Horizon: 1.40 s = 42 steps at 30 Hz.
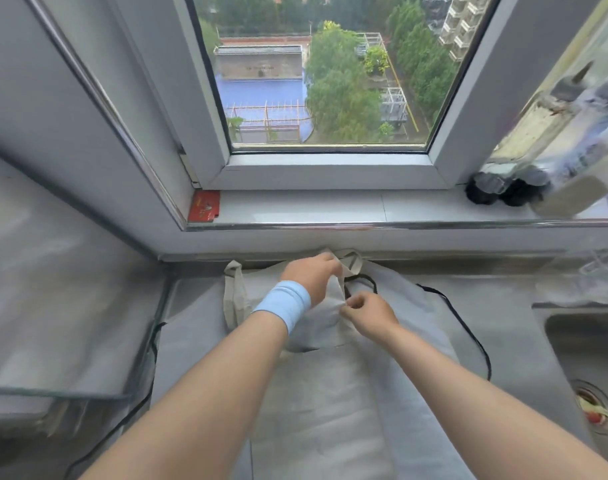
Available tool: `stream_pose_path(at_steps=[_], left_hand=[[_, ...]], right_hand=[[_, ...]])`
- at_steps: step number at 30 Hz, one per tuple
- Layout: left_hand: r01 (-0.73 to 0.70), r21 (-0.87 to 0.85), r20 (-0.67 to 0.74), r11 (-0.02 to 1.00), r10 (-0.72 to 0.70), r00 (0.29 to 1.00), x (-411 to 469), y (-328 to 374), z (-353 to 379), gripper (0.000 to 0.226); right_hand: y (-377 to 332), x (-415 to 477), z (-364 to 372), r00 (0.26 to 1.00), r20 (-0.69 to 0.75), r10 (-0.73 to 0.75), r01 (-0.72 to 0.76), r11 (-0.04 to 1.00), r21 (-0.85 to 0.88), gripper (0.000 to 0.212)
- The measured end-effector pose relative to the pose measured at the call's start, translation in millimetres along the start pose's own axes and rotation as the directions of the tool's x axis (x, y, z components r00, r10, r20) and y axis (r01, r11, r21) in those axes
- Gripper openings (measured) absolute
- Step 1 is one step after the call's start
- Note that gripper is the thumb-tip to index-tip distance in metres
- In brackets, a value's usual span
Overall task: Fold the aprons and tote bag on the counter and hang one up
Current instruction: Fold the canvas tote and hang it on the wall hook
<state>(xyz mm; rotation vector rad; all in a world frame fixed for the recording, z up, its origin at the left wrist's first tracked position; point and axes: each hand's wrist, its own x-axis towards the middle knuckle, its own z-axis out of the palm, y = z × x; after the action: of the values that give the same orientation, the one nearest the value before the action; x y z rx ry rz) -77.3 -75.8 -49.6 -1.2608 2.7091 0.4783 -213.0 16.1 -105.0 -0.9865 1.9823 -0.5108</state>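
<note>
A pale grey apron [330, 393] lies spread on the counter, its black strings [468, 327] trailing to the right and left. On top of it, near the back wall, lies a beige tote bag [319, 327] with one handle [235, 292] looped out to the left. My left hand [313, 277], a light blue band on its wrist, grips the tote's other handle and top edge at the back. My right hand [368, 311] pinches the tote's fabric just in front of it.
A steel sink [586, 358] with a drain strainer sits at the right. A glass stovetop [53, 323] lies at the left. The window sill [330, 209] behind holds a red card at the left and dark bottles at the right.
</note>
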Motion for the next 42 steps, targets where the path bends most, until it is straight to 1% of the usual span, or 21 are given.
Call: stream_pose_path(at_steps=[3, 5, 6, 8, 10, 13, 16, 17, 19, 21, 22, 24, 26, 27, 29, 31, 32, 34, 36, 39, 42], left_hand=[[-0.161, 0.106, 0.164, 0.981, 0.142, 0.976, 12, 18, 1, 0.05], [-0.218, 0.143, 0.249, 0.965, 0.178, 0.952, 16, 28, 6, 0.052], [-0.244, 0.168, 0.31, 0.955, 0.184, 0.933, 17, 32, 7, 0.052], [-0.289, 0.235, 0.425, 0.928, 0.17, 0.889, 16, 38, 10, 0.047], [-0.288, 0.278, 0.438, 0.916, 0.146, 0.887, 15, 42, 10, 0.041], [-0.225, 0.295, 0.349, 0.929, 0.114, 0.93, 15, 38, 0, 0.035], [-0.171, 0.291, 0.24, 0.941, 0.101, 0.966, 13, 30, -15, 0.041], [-0.143, 0.285, 0.196, 0.948, 0.089, 0.977, 11, 28, -19, 0.046], [-0.082, 0.229, 0.098, 0.97, 0.061, 0.993, 5, 25, -23, 0.048], [-0.048, 0.105, -0.034, 0.993, 0.052, 0.998, -3, 21, -18, 0.052], [-0.049, 0.032, -0.103, 0.998, 0.052, 0.993, -9, 20, -14, 0.057], [-0.038, -0.065, -0.194, 0.997, 0.025, 0.981, -25, 19, -3, 0.054], [0.004, -0.069, -0.198, 0.998, -0.018, 0.98, -47, 20, 14, 0.039], [0.031, -0.063, -0.158, 0.998, -0.04, 0.987, -60, 20, 24, 0.032], [0.089, -0.048, 0.006, 0.995, -0.089, 0.996, -86, 18, 48, 0.025], [0.123, -0.01, 0.198, 0.992, -0.119, 0.973, -112, 15, 71, 0.031], [0.119, 0.016, 0.249, 0.993, -0.12, 0.961, -124, 15, 81, 0.037], [0.109, 0.046, 0.244, 0.993, -0.117, 0.963, -145, 17, 95, 0.051], [0.127, 0.039, 0.149, 0.991, -0.132, 0.98, -163, 24, 103, 0.056], [0.115, -0.048, 0.031, 0.992, -0.114, 0.993, -188, 42, 111, 0.038], [0.108, -0.068, 0.071, 0.992, -0.103, 0.992, -209, 63, 118, 0.019]], right_hand=[[9, -1, 0, 0.989, 0.144, 0.037, -0.061, 0.984, 0.165, 0.021], [15, -3, -1, 0.969, 0.245, 0.027, -0.059, 0.991, 0.124, 0.009], [19, -5, -2, 0.961, 0.277, 0.014, -0.048, 0.992, 0.117, 0.011], [22, -9, -4, 0.96, 0.279, 0.007, -0.052, 0.987, 0.153, 0.021], [23, -12, -7, 0.97, 0.24, -0.019, -0.035, 0.975, 0.218, 0.029], [23, -16, -17, 0.977, 0.209, -0.035, -0.033, 0.95, 0.311, 0.022], [29, -23, -19, 0.954, 0.299, -0.009, -0.071, 0.965, 0.254, 0.026], [32, -23, -18, 0.965, 0.261, 0.004, -0.068, 0.97, 0.234, 0.024], [31, -26, -16, 0.996, 0.083, 0.029, -0.047, 0.973, 0.226, 0.015], [26, -30, -17, 0.996, -0.084, 0.014, 0.002, 0.981, 0.192, 0.006], [24, -33, -16, 0.992, -0.124, -0.008, 0.024, 0.991, 0.129, 0.016], [29, -39, -12, 0.971, -0.21, -0.112, 0.086, 0.988, -0.129, 0.045], [37, -49, -7, 0.907, -0.279, -0.314, 0.201, 0.908, -0.369, 0.046], [40, -56, -4, 0.877, -0.251, -0.409, 0.274, 0.857, -0.436, 0.039], [52, -66, 6, 0.865, -0.053, -0.499, 0.416, 0.772, -0.48, 0.026], [65, -77, 16, 0.854, 0.184, -0.486, 0.505, 0.694, -0.513, 0.02], [72, -82, 22, 0.838, 0.246, -0.487, 0.536, 0.651, -0.537, 0.02], [83, -90, 29, 0.814, 0.253, -0.522, 0.56, 0.592, -0.58, 0.022], [90, -98, 34, 0.804, 0.236, -0.546, 0.559, 0.56, -0.612, 0.032], [103, -114, 33, 0.78, 0.274, -0.562, 0.596, 0.535, -0.599, 0.058], [114, -138, 27, 0.707, 0.341, -0.62, 0.682, 0.468, -0.562, 0.055]])
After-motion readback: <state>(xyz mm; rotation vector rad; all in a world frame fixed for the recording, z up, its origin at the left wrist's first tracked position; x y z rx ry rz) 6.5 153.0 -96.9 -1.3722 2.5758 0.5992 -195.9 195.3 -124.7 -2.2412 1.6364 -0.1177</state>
